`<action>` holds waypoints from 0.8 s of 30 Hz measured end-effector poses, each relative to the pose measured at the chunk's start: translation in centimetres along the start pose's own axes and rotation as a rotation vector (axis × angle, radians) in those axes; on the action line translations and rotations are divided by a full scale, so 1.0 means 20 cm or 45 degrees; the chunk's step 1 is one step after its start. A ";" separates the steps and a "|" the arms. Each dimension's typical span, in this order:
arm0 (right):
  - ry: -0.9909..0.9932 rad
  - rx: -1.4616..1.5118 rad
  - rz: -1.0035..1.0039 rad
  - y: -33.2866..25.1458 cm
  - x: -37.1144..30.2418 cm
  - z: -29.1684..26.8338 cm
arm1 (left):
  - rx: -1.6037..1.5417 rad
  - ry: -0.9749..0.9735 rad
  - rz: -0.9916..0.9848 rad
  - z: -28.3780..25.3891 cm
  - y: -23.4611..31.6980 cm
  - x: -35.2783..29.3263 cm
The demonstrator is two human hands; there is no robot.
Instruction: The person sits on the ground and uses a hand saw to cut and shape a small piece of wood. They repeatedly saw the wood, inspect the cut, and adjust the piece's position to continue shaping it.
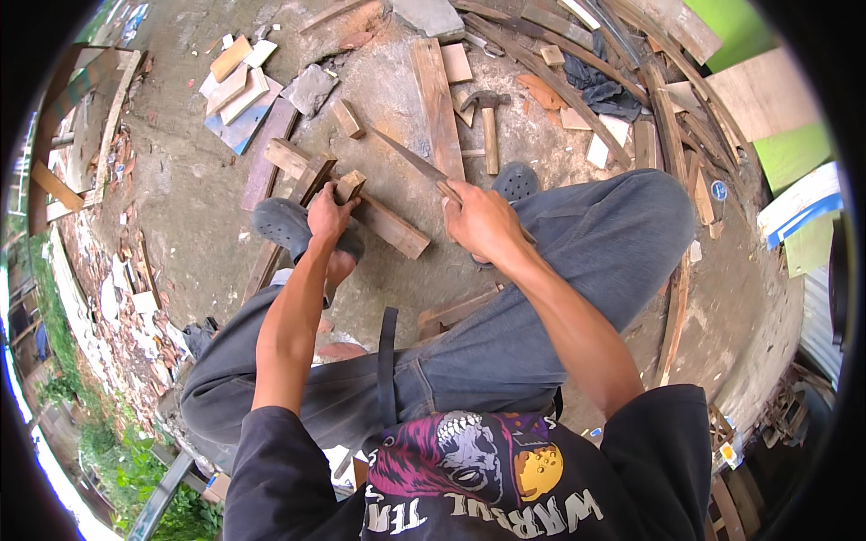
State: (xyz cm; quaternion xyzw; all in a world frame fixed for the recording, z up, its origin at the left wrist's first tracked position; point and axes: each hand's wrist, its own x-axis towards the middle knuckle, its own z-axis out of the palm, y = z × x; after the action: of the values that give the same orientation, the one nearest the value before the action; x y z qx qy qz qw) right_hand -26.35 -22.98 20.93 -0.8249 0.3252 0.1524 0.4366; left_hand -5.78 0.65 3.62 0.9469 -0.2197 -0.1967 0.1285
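My right hand (483, 221) is wrapped round the wooden handle of a handsaw (408, 155). The saw's narrow blade points up and to the left, apart from the wood in my other hand. With its fingers closed, my left hand (330, 216) grips a short wood block (350, 186) beside my left shoe. Under and beside that hand lie a dark wood piece (312, 177) and a longer wooden beam (392, 227) set at a slant on the ground. My palm hides part of the block.
A hammer (490, 131) lies beyond the saw, next to a long plank (437, 108). A small offcut (347, 118) rests nearer the middle. Stacked wood pieces (239, 86) sit at the far left. Long boards (663, 117) and scrap border the right, rubble (113, 288) the left.
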 end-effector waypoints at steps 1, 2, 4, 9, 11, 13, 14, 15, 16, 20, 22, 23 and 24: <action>-0.007 0.000 0.007 -0.01 0.00 -0.02 | 0.013 -0.012 0.009 -0.01 0.01 0.01; 0.022 -0.007 -0.017 0.00 0.00 -0.03 | 0.026 -0.024 0.018 -0.02 0.02 0.01; 0.088 -0.017 -0.066 0.04 0.01 0.00 | 0.048 -0.027 0.037 -0.02 0.03 0.02; 0.172 -0.009 -0.070 0.07 0.00 0.00 | -0.019 -0.350 0.154 -0.08 0.00 0.06; 0.115 0.033 -0.008 0.06 -0.02 -0.02 | -0.149 -0.649 0.268 -0.11 -0.05 0.07; 0.108 0.061 -0.044 0.06 -0.03 -0.05 | -0.154 -0.347 0.272 -0.07 -0.04 0.06; 0.091 0.072 -0.069 0.05 -0.04 -0.05 | -0.159 -0.193 0.260 -0.03 -0.07 0.05; 0.118 0.069 -0.086 0.05 -0.04 -0.05 | -0.160 -0.060 0.141 0.00 -0.12 0.05; 0.140 0.060 -0.100 0.07 -0.05 -0.04 | -0.118 -0.006 0.120 0.03 -0.12 0.05; 0.201 -0.006 -0.065 0.12 -0.07 -0.03 | 0.069 0.067 0.142 0.09 -0.06 0.04; 0.145 0.008 -0.052 0.11 -0.06 -0.04 | 0.245 0.083 0.195 0.08 -0.02 0.03; 0.117 0.015 -0.049 0.09 -0.06 -0.04 | 0.177 0.044 0.138 0.08 -0.02 0.02; 0.130 0.023 -0.073 0.07 -0.06 -0.03 | 0.143 -0.008 0.046 0.06 -0.02 0.02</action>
State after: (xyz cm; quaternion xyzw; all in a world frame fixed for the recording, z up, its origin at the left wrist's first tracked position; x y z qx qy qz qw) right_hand -28.17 -23.60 20.95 -0.8366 0.3248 0.0947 0.4309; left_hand -5.75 0.54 2.27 0.9479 -0.2480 -0.1844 0.0779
